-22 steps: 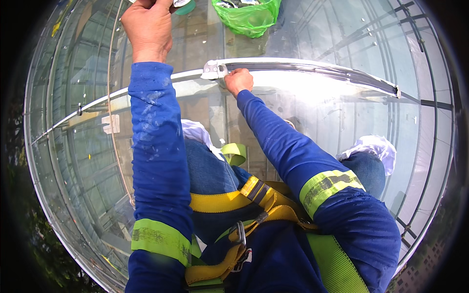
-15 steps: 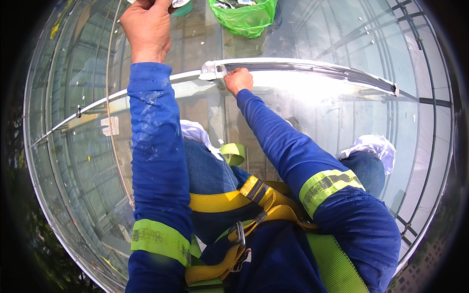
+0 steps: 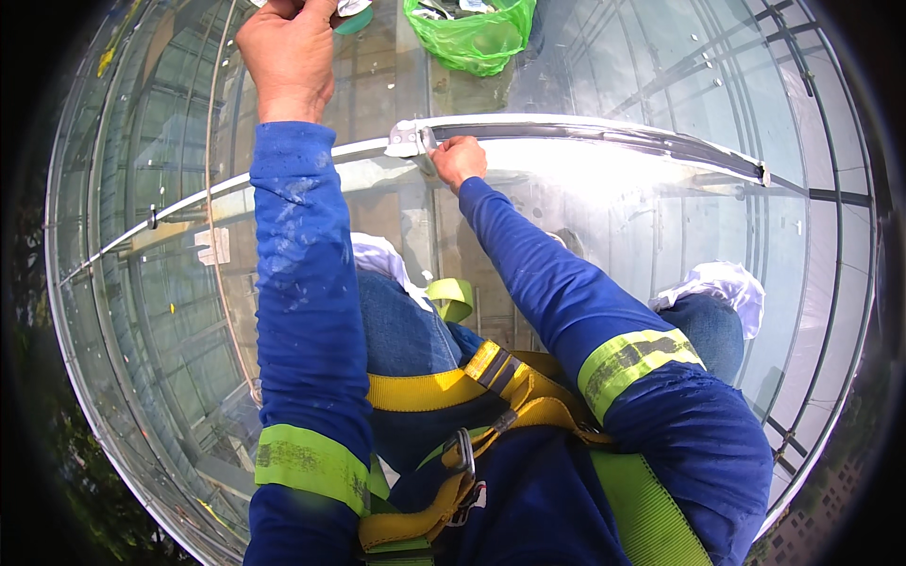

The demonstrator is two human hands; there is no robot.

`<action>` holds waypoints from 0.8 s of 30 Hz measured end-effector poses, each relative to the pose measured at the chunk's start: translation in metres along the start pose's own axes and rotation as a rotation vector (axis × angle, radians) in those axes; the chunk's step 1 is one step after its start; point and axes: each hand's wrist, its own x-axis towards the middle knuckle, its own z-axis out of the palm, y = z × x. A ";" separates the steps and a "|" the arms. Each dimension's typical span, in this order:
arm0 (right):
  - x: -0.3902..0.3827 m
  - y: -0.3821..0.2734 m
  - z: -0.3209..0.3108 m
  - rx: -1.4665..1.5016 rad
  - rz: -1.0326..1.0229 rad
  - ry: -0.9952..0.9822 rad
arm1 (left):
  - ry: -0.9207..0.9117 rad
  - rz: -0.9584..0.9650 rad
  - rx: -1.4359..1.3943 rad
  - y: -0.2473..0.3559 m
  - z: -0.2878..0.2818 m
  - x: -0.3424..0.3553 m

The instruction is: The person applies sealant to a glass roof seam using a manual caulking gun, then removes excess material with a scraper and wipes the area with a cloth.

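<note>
My right hand [image 3: 460, 160] is closed round a small flat blade-like tool [image 3: 428, 143], perhaps a scraper, at the seam between glass panels. The tool's edge rests by a whitish patch with dark dots [image 3: 406, 139] where the dark, open stretch of the seam [image 3: 604, 135] begins. At the top edge my left hand [image 3: 288, 61] is raised, its fingers pinched together. White and green bits [image 3: 353, 19] show beside those fingertips, but the frame cuts off whatever is held there.
A green plastic bag [image 3: 472, 40] with scraps in it stands on the glass [image 3: 566, 66] beyond the seam. A thin rope [image 3: 209, 170] runs along the left. My knees, one in a white cloth [image 3: 722, 283], rest on the near glass. A yellow harness strap [image 3: 425, 389] crosses my waist.
My left hand has shifted slightly down and right. The tool in my right hand has tilted or moved slightly at the seam's whitish patch.
</note>
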 end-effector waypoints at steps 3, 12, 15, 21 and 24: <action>0.002 0.000 -0.001 -0.009 0.003 0.015 | 0.008 -0.016 -0.034 0.000 0.005 -0.001; -0.003 -0.009 -0.010 -0.048 0.045 -0.031 | -0.028 -0.006 -0.011 -0.007 -0.003 0.003; -0.004 -0.010 -0.011 -0.052 0.042 -0.021 | -0.036 0.000 -0.019 -0.002 -0.001 0.002; -0.005 -0.014 -0.011 -0.057 0.037 -0.019 | -0.031 -0.009 0.009 0.001 -0.003 0.001; -0.003 -0.009 -0.012 -0.057 0.035 -0.010 | 0.016 -0.041 0.001 0.003 0.005 -0.001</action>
